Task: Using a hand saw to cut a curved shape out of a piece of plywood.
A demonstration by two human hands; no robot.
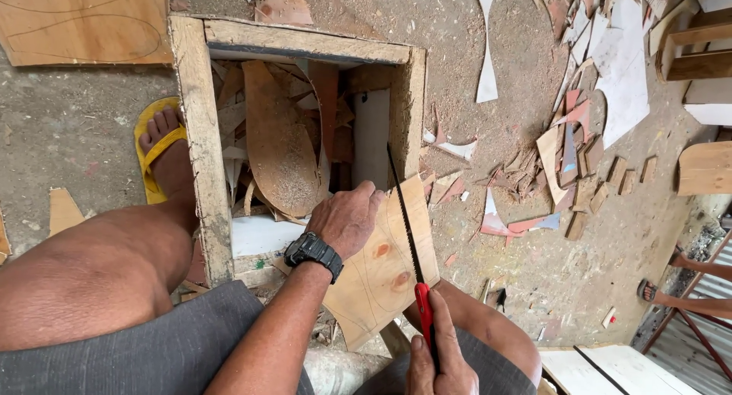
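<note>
The dirt floor [91,113] spreads under me, strewn with sawdust and wood offcuts [568,174]; on it stands an open wooden box frame [200,136], its inside piled with curved plywood scraps [278,143]; a large plywood sheet [76,21] with pencilled curves lies on the floor beyond the frame's far left corner; my foot in a yellow sandal [152,155] is planted just beside the frame's left rail. On the frame's near right corner rests my plywood piece [381,277], marked with a curved line and overhanging toward my knees; my left hand [345,219], a black watch [313,252] on the wrist, lies flat on the piece with fingers curled over its far edge, pressing it against the frame; my right hand [435,364] is closed around the red handle of a narrow handsaw [412,242], whose dark blade runs up along the right side of the piece, just beside my left hand's fingers.
</note>
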